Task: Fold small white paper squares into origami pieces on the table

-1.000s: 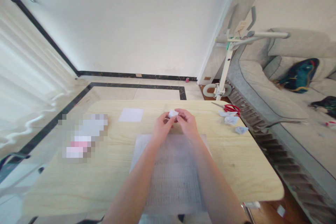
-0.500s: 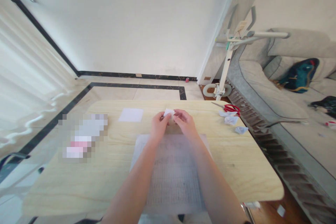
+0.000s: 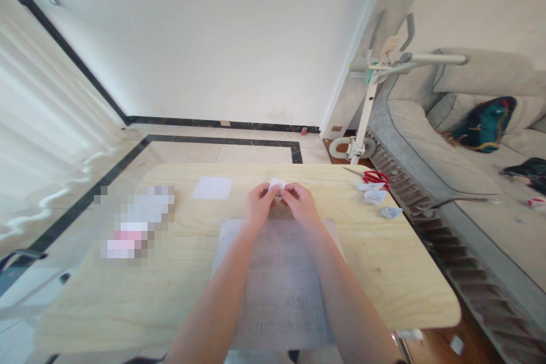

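A small folded piece of white paper is pinched between my two hands above the far middle of the table. My left hand grips its left side, thumb in front. On its right side the thumb and fingers of my right hand are closed. The fingers hide the lower part of the paper. A large printed sheet lies under my forearms. Left of my hands rests a stack or sheet of white paper.
Red-handled scissors and several folded white paper pieces lie at the table's right edge. A pixelated item sits on the left. Beyond the wooden table stand a white exercise frame and a grey sofa.
Both hands have shifted slightly at the paper, and my right fingers have drawn in closer to it. The paper now stands more upright between the thumbs.
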`<state>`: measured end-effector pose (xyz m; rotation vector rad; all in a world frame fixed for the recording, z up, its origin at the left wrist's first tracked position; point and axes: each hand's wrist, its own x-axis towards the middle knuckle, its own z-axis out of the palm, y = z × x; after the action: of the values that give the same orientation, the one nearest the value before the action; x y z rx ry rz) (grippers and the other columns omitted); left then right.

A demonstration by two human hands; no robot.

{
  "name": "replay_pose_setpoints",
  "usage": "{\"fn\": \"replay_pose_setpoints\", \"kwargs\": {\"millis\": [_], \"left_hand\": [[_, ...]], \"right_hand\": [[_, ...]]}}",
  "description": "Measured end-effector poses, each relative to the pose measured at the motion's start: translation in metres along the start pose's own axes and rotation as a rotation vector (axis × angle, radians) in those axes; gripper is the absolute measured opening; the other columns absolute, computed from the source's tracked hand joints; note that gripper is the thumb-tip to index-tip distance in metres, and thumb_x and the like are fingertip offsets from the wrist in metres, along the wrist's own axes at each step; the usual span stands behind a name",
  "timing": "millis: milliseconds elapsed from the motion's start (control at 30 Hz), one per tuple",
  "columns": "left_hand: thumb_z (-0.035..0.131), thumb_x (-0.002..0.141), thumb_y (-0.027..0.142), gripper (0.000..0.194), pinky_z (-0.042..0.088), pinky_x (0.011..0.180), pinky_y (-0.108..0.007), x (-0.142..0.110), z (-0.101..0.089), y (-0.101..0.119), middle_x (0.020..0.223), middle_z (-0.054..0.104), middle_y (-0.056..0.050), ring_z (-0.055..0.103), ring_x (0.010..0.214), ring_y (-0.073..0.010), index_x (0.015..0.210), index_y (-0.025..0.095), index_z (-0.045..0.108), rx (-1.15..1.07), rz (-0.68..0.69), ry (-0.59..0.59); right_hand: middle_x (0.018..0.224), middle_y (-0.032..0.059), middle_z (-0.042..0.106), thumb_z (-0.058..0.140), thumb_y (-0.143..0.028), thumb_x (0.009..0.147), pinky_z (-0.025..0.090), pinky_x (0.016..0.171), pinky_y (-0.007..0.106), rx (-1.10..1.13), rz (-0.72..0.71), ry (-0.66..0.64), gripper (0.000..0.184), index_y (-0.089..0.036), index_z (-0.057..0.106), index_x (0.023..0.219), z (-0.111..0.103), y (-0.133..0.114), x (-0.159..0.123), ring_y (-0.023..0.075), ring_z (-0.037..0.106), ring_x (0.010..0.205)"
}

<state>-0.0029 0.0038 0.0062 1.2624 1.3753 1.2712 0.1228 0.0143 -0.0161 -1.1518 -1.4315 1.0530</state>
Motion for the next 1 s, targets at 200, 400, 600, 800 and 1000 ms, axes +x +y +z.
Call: {"fn": "replay_pose_setpoints", "kwargs": {"millis": [200, 400, 600, 800, 1000], "left_hand": [[0.053, 0.076, 0.033, 0.023, 0.036, 0.05, -0.022, 0.001, -0.001, -0.002, 0.053, 0.055, 0.001, 0.049, 0.05, -0.0107, 0.069, 0.014, 0.064, 0.059, 0.013, 0.012], [0.055, 0.075, 0.035, 0.023, 0.04, 0.054, -0.022, 0.0, 0.0, -0.003, 0.065, 0.061, -0.002, 0.053, 0.058, -0.0122, 0.075, 0.014, 0.065, -0.004, 0.009, 0.046], [0.055, 0.075, 0.039, 0.026, 0.037, 0.05, -0.021, -0.002, 0.0, -0.005, 0.057, 0.053, 0.002, 0.048, 0.053, -0.0096, 0.066, 0.015, 0.058, -0.127, -0.03, -0.012], [0.052, 0.075, 0.039, 0.03, 0.032, 0.045, -0.02, -0.003, 0.0, -0.003, 0.051, 0.043, 0.004, 0.041, 0.048, -0.0084, 0.056, 0.016, 0.049, -0.119, -0.034, -0.049], [0.051, 0.074, 0.032, 0.026, 0.03, 0.045, -0.02, -0.004, 0.0, 0.0, 0.048, 0.039, 0.005, 0.039, 0.047, -0.0083, 0.053, 0.017, 0.043, -0.122, -0.014, 0.011]], "right_hand": [[0.063, -0.0007, 0.055, 0.05, -0.037, 0.081, 0.038, 0.057, 0.025, -0.171, -0.037, 0.004, 0.019, -0.019, 0.052, 0.073, 0.003, 0.002, -0.001, 0.0137, 0.051, 0.059], [0.064, -0.0012, 0.054, 0.048, -0.037, 0.082, 0.035, 0.056, 0.024, -0.199, -0.048, -0.069, 0.023, -0.019, 0.053, 0.07, 0.006, -0.003, -0.005, 0.0124, 0.046, 0.059], [0.058, -0.0033, 0.047, 0.049, -0.027, 0.077, 0.032, 0.054, 0.023, -0.048, -0.024, -0.099, 0.018, -0.018, 0.047, 0.061, 0.004, -0.01, -0.007, 0.0112, 0.043, 0.057], [0.05, -0.0038, 0.043, 0.048, -0.024, 0.072, 0.03, 0.049, 0.023, 0.054, 0.028, -0.105, 0.021, -0.019, 0.044, 0.052, 0.001, -0.011, -0.006, 0.0103, 0.039, 0.05], [0.05, -0.0035, 0.046, 0.05, -0.033, 0.075, 0.028, 0.046, 0.022, 0.095, 0.103, -0.184, 0.023, -0.018, 0.052, 0.059, 0.006, -0.01, -0.006, 0.0093, 0.039, 0.047]]}}
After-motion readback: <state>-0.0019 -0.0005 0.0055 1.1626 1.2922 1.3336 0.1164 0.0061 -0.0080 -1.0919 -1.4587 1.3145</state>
